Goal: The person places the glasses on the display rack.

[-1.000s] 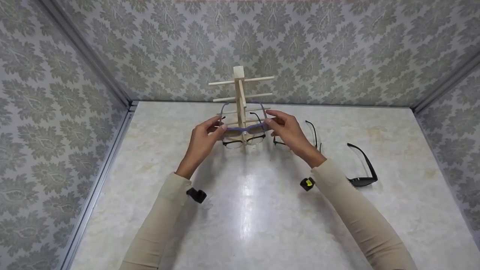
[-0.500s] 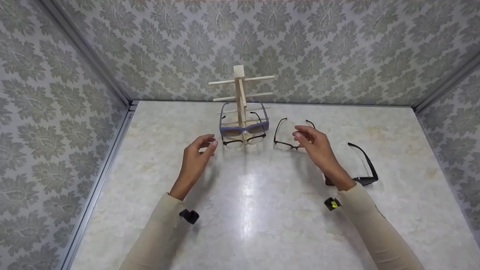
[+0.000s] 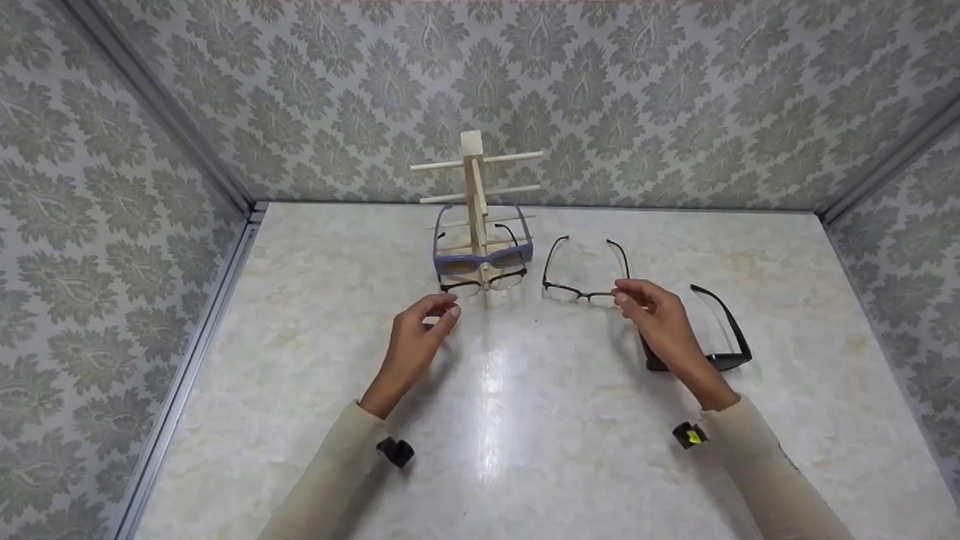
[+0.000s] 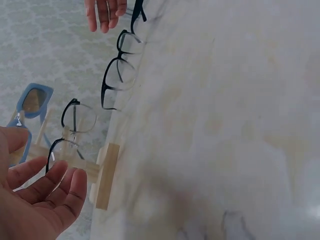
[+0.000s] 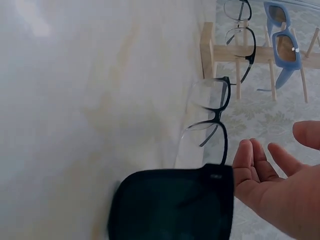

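Note:
A wooden display stand (image 3: 471, 144) with crossbars holds blue-framed sunglasses (image 3: 458, 265) and, lower down, dark half-rim eyeglasses (image 3: 460, 286). My left hand (image 3: 418, 339) hovers just in front of the stand, near the eyeglasses' left corner, fingers loosely bent around nothing. To the right of the stand, a second pair of dark-rimmed eyeglasses (image 3: 563, 289) rests on the table with temples pointing back. My right hand (image 3: 660, 322) is by its right corner; the right wrist view shows a gap between fingers (image 5: 243, 155) and frame. Black sunglasses (image 5: 170, 205) lie beyond, partly hidden by that hand in the head view.
The marbled table (image 3: 315, 450) runs back to a damask-patterned wall (image 3: 585, 82), with a metal-edged side panel (image 3: 176, 360) on the left. Small black wrist devices, a left one (image 3: 395, 451) and a right one (image 3: 688, 435), stick out inward from the sleeves.
Both hands have let go of the blue sunglasses, which now sit on the stand. My right hand has drawn right toward the table eyeglasses; my left has come down and nearer.

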`<state>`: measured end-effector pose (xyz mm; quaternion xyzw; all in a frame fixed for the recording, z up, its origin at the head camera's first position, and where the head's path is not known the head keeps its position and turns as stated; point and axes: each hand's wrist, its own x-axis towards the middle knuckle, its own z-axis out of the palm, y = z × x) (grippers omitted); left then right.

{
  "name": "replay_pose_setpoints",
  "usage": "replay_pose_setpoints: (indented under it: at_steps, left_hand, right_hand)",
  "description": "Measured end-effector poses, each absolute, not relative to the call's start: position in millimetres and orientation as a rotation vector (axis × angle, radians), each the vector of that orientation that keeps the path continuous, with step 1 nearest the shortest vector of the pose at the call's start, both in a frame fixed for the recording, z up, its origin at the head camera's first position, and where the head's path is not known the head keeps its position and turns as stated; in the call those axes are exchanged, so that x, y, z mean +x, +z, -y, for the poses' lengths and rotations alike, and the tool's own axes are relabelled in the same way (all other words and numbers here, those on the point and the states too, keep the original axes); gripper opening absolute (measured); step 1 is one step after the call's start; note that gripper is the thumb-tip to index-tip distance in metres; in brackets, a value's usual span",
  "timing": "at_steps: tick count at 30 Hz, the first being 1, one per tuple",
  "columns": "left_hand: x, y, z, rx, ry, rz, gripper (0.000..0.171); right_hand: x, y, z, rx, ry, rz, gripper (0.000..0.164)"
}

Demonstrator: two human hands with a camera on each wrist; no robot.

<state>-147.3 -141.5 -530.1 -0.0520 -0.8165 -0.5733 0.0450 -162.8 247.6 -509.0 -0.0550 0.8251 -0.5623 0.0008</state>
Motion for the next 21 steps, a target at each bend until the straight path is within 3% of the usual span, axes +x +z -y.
replay_pose_setpoints:
  at_steps: [21]
  left_hand:
    - [-140.9,-559.5,89.4,-0.357,-1.925,2.48,0.035]
  right_hand:
    - [-159.7,-523.4,-279.4,-0.057,-1.817,-2.649,0.042]
